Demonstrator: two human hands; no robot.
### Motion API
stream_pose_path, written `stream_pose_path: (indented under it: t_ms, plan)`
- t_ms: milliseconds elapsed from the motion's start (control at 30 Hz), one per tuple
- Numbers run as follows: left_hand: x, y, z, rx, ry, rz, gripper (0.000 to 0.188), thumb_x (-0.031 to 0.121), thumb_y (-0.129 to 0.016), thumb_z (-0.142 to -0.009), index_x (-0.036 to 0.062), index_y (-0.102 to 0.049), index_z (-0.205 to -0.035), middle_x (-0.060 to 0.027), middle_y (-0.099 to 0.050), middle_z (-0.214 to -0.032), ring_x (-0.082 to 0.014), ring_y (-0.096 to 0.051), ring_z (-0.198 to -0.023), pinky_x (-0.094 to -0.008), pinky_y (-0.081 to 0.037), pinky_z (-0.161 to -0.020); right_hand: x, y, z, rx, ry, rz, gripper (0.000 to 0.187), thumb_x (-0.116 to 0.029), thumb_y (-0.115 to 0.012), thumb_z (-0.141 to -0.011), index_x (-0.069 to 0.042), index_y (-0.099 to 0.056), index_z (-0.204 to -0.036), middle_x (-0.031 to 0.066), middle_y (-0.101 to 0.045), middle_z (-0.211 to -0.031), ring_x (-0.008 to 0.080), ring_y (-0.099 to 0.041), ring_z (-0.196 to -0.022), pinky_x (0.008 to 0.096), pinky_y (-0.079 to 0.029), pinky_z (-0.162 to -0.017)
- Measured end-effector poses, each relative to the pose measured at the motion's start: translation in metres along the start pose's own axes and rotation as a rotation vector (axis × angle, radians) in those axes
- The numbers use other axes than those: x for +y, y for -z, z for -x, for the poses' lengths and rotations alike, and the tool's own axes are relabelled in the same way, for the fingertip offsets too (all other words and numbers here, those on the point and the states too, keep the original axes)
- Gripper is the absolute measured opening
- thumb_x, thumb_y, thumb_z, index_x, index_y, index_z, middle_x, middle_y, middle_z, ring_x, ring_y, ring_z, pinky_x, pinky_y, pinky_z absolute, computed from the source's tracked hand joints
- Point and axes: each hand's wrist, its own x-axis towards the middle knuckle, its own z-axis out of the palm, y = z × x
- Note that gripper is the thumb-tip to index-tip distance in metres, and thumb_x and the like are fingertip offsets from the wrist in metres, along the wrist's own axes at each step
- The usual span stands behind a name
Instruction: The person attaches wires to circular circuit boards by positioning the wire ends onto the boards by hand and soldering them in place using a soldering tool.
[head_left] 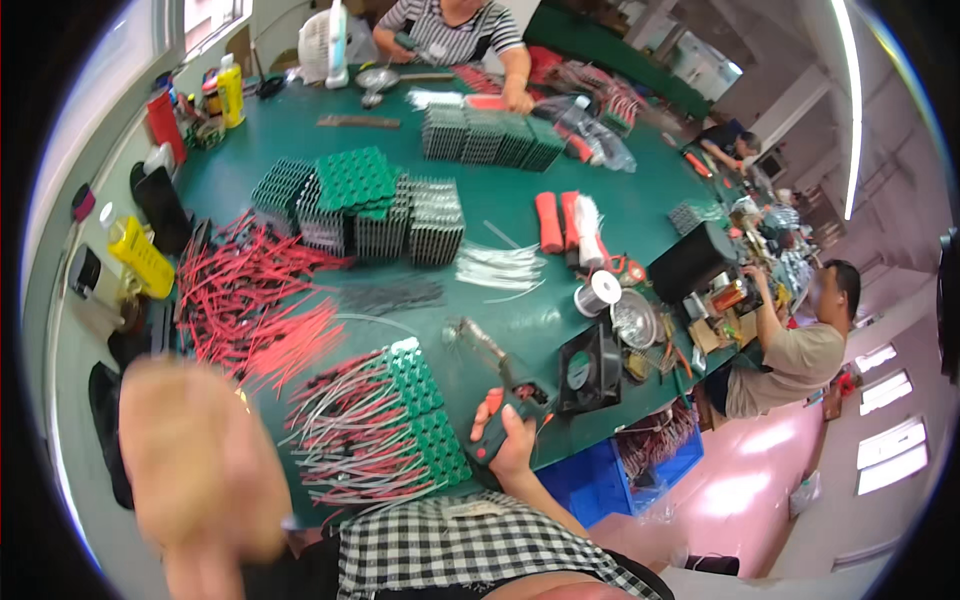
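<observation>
**Soldering station: tool held over a wired board stack**

The right hand (508, 432) clenches a dark soldering iron with an orange grip (497, 425), its tip aimed up the green table (620, 215). Just left of it lies the stack of green circuit boards (425, 420), red and grey wires (345, 435) fanning out from it. The left hand (200, 465) is raised near the camera — blurred, so its fingers cannot be read. Risk, as a judgement: the tip could stray onto loose wire insulation, or the blurred hand could brush the stack and disturb the leads — both follow from the crowding here.
</observation>
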Motion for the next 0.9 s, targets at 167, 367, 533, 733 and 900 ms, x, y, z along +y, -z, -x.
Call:
stream_pose_path:
  t_ms: [167, 367, 533, 733, 900]
  plan:
    - [-0.113, -0.058, -0.006, 0.038, 0.386, -0.109, 0.008, -0.005, -0.054, -0.079, -0.0009, -0.06, -0.083, -0.0097, -0.057, -0.07, -0.0175, -0.056, -0.064, -0.0295, -0.046, -0.061, -0.004, 0.006, 0.009, 0.022, 0.011, -0.049, 0.03, -0.017, -0.051, -0.089, 0.002, -0.048, -0.113, 0.0153, -0.058, -0.082, 0.0215, -0.058, -0.058, 0.0307, -0.048, -0.053]
    - [-0.198, -0.066, 0.087, -0.855, 0.773, -0.506, 0.021, 0.017, -0.047, -0.084, 0.0006, -0.06, -0.086, -0.0235, -0.063, -0.085, -0.0398, -0.062, -0.082, -0.05, -0.048, -0.074, -0.001, 0.007, 0.004, -0.045, -0.035, -0.059, 0.032, -0.019, -0.051, -0.088, 0.001, -0.047, -0.113, 0.0162, -0.057, -0.082, 0.0226, -0.057, -0.058, 0.0306, -0.048, -0.053]
    - [-0.212, -0.105, 0.128, -0.725, 0.484, -0.689, 0.017, 0.018, -0.056, -0.081, 0.0053, -0.063, -0.09, -0.0141, -0.06, -0.092, -0.0339, -0.058, -0.09, -0.0449, -0.051, -0.074, -0.004, 0.0, 0.004, 0.002, -0.04, -0.019, 0.034, -0.022, -0.05, -0.089, 0.001, -0.046, -0.114, 0.0143, -0.056, -0.081, 0.0204, -0.055, -0.056, 0.0296, -0.047, -0.052]
    - [-0.225, -0.126, 0.151, -0.5, 0.617, -0.597, 0.019, 0.017, -0.056, -0.085, 0.0139, -0.065, -0.101, -0.0121, -0.054, -0.085, -0.0319, -0.06, -0.078, -0.0413, -0.052, -0.068, 0.0, 0.008, 0.0, 0.008, -0.076, -0.097, 0.037, -0.024, -0.044, -0.091, 0.002, -0.044, -0.116, 0.0146, -0.053, -0.083, 0.0198, -0.052, -0.057, 0.0293, -0.048, -0.052]
    - [-0.225, -0.139, 0.156, -0.541, 0.486, -0.565, 0.017, 0.02, -0.058, -0.085, 0.0144, -0.065, -0.098, -0.008, -0.059, -0.086, -0.0292, -0.062, -0.076, -0.0398, -0.052, -0.066, 0.001, 0.01, 0.004, 0.042, -0.091, -0.124, 0.037, -0.024, -0.044, -0.091, 0.003, -0.044, -0.117, 0.015, -0.053, -0.082, 0.0197, -0.053, -0.057, 0.0296, -0.048, -0.051]
